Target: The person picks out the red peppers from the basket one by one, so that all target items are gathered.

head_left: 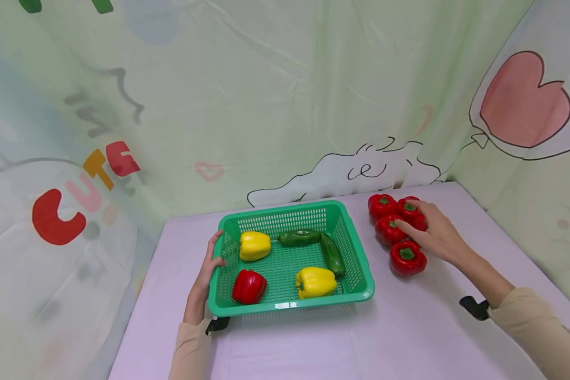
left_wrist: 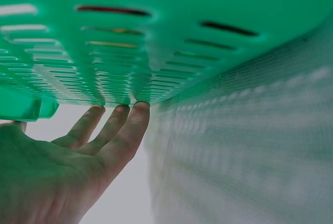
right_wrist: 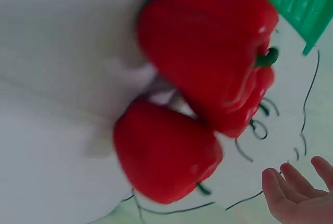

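My left hand (head_left: 206,274) grips the left rim of a green plastic basket (head_left: 361,269), thumb over the edge; in the left wrist view its fingers (left_wrist: 122,135) touch the slotted outer wall. Inside the basket lie a red bell pepper (head_left: 249,287), two yellow bell peppers (head_left: 255,246) and two long green peppers (head_left: 299,238). Over a cluster of several red bell peppers (head_left: 407,258) to the right, my right hand (head_left: 434,232) hovers with thumb and fingers spread. The right wrist view has its fingertips (right_wrist: 269,180) apart from the nearest red pepper (right_wrist: 166,151).
A pale lilac cloth covers the table (head_left: 290,348). Behind and at both sides hangs a printed curtain (head_left: 266,105), meeting the table's back edge close behind the basket and the red peppers. Black straps (head_left: 475,307) sit near both wrists.
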### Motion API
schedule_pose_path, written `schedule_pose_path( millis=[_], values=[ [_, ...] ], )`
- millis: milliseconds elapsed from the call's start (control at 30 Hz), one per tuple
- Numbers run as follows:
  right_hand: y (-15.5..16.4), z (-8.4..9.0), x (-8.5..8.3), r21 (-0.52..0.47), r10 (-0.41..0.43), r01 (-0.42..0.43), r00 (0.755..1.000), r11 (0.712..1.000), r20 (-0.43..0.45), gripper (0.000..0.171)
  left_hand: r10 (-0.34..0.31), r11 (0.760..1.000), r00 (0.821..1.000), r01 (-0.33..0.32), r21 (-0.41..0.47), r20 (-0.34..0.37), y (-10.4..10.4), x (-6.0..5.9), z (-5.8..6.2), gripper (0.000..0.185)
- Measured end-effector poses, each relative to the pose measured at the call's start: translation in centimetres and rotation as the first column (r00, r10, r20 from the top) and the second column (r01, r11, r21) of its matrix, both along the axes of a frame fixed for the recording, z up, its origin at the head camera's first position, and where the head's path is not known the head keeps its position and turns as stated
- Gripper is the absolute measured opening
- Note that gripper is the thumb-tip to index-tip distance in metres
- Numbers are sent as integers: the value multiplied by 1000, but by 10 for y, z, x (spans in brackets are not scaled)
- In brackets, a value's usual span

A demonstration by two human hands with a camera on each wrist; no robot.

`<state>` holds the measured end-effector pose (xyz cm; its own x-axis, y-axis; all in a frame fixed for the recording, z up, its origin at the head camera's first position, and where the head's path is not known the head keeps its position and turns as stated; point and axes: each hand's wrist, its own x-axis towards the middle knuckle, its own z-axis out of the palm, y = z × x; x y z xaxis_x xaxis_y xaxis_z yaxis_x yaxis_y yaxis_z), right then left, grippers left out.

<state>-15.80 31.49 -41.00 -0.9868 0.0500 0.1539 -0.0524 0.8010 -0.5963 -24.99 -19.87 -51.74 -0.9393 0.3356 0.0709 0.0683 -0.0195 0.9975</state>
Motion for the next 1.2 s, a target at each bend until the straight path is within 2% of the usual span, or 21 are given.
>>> schedule_pose_path(
  millis=[367, 467, 833, 900, 1000, 1200],
  values=[
    [-72, -4, -8, -70, 144, -145, 989, 987, -20, 73, 3, 1000, 1000, -3, 4, 10, -3, 2, -3, 82],
    [-98, -5, -7, -127, 189, -190, 982, 973, -26, 70, 0, 1000, 1000, 0, 13, 3, -3, 1, -3, 83],
    [-193, -10, -8, -236, 317, -316, 948, 919, -36, 63, 4, 1000, 1000, -4, 8, -14, 2, -5, -2, 82],
    [-211, -14, -8, -274, 335, -329, 942, 904, -25, 62, 3, 1000, 1000, -3, 8, -15, 2, -5, -2, 82],
    [-236, -21, -7, -328, 324, -300, 946, 896, 18, 63, 5, 1000, 1000, -5, 10, -15, 2, -5, -2, 82],
    [-272, -36, -9, -314, 299, -250, 947, 916, 117, 70, 16, 1000, 1000, -16, 4, -12, 2, -3, -2, 82]
  ],
)
